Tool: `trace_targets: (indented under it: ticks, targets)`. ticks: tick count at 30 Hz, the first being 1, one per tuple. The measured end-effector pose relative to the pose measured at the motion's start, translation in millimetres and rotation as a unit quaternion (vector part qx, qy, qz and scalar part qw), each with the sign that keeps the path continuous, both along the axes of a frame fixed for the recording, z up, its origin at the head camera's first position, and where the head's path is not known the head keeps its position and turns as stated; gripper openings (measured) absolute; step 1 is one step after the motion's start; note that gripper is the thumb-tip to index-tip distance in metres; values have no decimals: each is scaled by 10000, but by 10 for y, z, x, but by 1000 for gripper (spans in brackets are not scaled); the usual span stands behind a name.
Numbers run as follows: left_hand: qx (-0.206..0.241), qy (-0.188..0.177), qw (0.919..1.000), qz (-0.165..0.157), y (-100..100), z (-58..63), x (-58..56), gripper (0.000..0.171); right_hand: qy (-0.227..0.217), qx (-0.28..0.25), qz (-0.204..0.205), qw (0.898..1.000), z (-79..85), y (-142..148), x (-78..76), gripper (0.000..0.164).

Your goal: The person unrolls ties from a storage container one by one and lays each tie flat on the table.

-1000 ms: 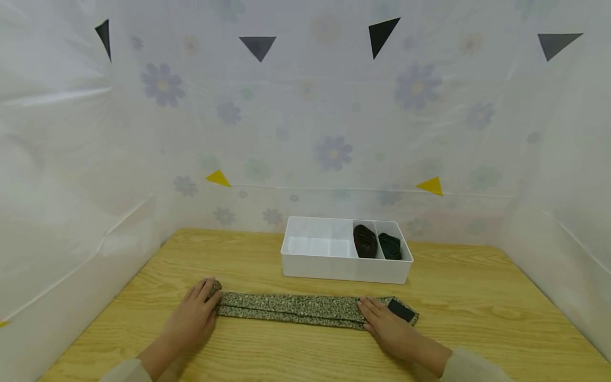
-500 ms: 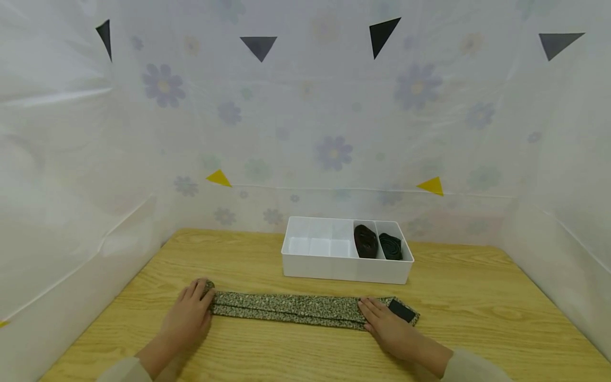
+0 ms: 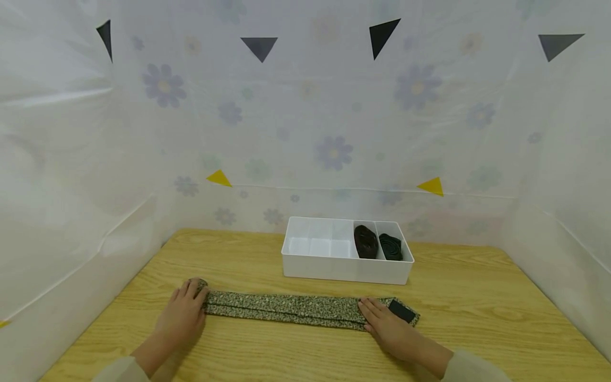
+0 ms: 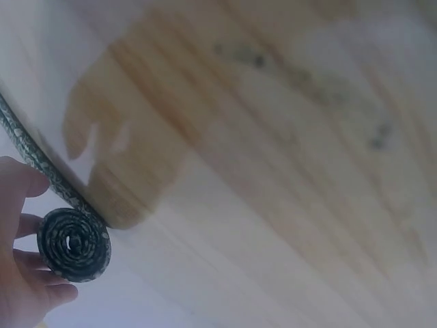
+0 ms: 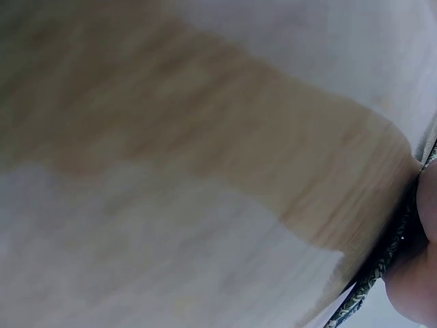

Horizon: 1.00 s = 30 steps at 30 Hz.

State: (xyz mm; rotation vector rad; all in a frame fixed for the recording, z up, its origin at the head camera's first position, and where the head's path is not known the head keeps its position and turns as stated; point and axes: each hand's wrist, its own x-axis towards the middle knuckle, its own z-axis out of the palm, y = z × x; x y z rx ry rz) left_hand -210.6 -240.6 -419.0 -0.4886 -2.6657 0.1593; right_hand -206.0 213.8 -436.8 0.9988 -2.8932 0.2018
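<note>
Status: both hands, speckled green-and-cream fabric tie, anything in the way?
Left hand around coiled end of speckled green-and-cream fabric tie, right hand resting near pointed end. Tie straight between. Nothing blocking it; white rectangular compartmented box beyond.

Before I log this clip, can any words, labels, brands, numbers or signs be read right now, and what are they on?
None: no text is readable in any current view.
Patterned tie: the dark patch near its tip shows no lettering I can make out.
White box: no visible writing on its front.
Dark triangles and yellow triangles on the backdrop: plain shapes.
</note>
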Motion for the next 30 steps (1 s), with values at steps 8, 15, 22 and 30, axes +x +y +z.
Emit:
trace_targets:
  ticks: [8, 15, 22, 30]
  targets:
    - [45, -19, 10000, 14, -54, 2, -11, 46, -90, -23, -33, 10000, 3, 2, -2, 49]
    - [-92, 74, 9999, 124, -92, 15, 3, 44, 102, -71, 54, 9999, 17, -6, 19, 48]
    - [-59, -35, 9996, 269, -138, 41, 4, 51, 52, -67, -27, 10000, 25, -11, 21, 47]
    - [93, -123, 9987, 486, -216, 17, -14, 55, 71, -82, 23, 9999, 22, -11, 20, 47]
